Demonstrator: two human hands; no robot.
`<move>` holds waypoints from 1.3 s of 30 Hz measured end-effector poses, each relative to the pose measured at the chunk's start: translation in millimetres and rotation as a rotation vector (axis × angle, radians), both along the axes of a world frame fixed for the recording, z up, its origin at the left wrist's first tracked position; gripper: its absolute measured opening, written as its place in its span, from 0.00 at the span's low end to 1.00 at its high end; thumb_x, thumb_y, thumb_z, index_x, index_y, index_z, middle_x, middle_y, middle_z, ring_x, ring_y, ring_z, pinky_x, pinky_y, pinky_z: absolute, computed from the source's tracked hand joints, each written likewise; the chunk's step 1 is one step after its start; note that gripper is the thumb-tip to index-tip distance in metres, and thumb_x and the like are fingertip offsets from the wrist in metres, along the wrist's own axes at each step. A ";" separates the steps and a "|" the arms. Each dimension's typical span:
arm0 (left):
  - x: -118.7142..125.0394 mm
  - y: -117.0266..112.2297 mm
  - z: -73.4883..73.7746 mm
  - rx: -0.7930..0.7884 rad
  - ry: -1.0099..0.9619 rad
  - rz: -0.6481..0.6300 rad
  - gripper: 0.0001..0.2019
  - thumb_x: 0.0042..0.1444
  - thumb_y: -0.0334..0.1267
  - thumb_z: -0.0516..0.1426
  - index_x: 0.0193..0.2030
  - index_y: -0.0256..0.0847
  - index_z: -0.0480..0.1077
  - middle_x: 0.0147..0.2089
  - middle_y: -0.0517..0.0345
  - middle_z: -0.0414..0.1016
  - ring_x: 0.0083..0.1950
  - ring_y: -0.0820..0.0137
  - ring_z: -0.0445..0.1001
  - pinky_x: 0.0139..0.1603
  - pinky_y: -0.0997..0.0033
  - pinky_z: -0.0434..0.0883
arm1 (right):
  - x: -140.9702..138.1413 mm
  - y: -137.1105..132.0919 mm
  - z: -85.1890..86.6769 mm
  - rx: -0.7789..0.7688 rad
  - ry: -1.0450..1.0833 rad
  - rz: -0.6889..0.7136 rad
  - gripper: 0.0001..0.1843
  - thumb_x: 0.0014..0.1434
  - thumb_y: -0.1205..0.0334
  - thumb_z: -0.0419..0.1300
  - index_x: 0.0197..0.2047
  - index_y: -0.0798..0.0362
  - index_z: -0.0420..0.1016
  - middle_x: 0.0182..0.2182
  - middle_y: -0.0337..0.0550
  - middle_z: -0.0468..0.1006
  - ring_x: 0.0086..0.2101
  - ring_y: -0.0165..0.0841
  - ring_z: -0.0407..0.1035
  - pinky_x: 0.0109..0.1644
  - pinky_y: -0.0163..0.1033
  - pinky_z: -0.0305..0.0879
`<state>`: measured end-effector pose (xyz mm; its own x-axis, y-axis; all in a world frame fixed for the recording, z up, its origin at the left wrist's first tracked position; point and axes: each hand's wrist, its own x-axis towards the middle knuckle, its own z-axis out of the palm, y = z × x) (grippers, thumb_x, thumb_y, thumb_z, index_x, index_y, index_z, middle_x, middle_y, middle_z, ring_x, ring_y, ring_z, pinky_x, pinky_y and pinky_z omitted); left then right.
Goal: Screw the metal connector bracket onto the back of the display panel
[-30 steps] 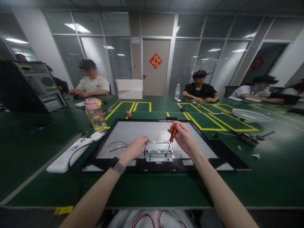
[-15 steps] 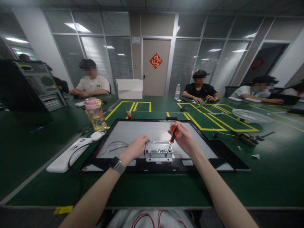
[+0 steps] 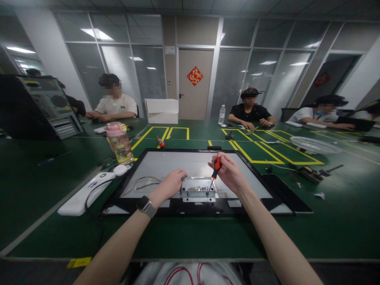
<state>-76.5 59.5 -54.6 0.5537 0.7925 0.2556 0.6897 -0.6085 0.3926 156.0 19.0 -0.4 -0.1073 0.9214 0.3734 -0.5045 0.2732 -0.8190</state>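
Observation:
A metal bracket (image 3: 194, 183) with ports along its face stands on the back of a flat display panel (image 3: 175, 161) with a black frame. My left hand (image 3: 168, 184), a watch on its wrist, grips the bracket's left end; its fingertips are partly hidden. In my right hand (image 3: 230, 172) is a red and black screwdriver (image 3: 217, 168), tilted, its handle pinched between the fingers. The screwdriver's tip points down at the right part of the bracket; whether it sits in a screw is too small to tell. Thin wires (image 3: 139, 183) lie on the panel, left of the bracket.
Left of the panel are a white power bank-like device (image 3: 86, 194) and a pink-lidded bottle (image 3: 118, 142). A black strip (image 3: 285, 192) lies at the right. Farther off are a red-handled tool (image 3: 160, 143), a white box (image 3: 162, 111), a computer case (image 3: 44, 107) and several seated people.
The screwdriver and my right hand's fingers have shifted very slightly left. My left hand and the bracket stay where they were.

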 end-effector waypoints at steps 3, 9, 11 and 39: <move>0.1 -0.4 0.4 0.003 0.002 -0.002 0.18 0.57 0.23 0.46 0.48 0.38 0.70 0.50 0.50 0.71 0.51 0.67 0.70 0.57 0.67 0.65 | -1.4 0.5 0.6 -0.009 0.005 0.031 0.11 0.53 0.51 0.66 0.38 0.45 0.75 0.30 0.36 0.75 0.32 0.31 0.69 0.53 0.46 0.63; 1.2 -1.7 2.5 0.017 0.009 -0.009 0.19 0.56 0.21 0.45 0.48 0.37 0.70 0.50 0.49 0.71 0.51 0.67 0.70 0.57 0.67 0.65 | -3.4 1.0 1.1 0.001 0.032 0.027 0.11 0.52 0.50 0.67 0.34 0.46 0.73 0.32 0.36 0.75 0.34 0.32 0.69 0.53 0.46 0.64; 1.6 -1.4 2.5 0.020 0.011 -0.012 0.19 0.55 0.21 0.45 0.48 0.38 0.70 0.50 0.50 0.71 0.51 0.67 0.70 0.57 0.67 0.65 | -3.1 0.8 0.7 -0.004 0.024 0.000 0.11 0.49 0.52 0.69 0.33 0.46 0.73 0.33 0.35 0.74 0.34 0.31 0.69 0.54 0.46 0.64; 1.3 -0.9 1.9 0.017 0.011 -0.001 0.18 0.56 0.22 0.45 0.47 0.37 0.70 0.49 0.49 0.71 0.50 0.67 0.71 0.55 0.67 0.66 | -2.9 1.2 -2.9 0.211 -0.257 -0.263 0.10 0.53 0.57 0.66 0.40 0.46 0.77 0.34 0.39 0.75 0.35 0.32 0.70 0.42 0.40 0.66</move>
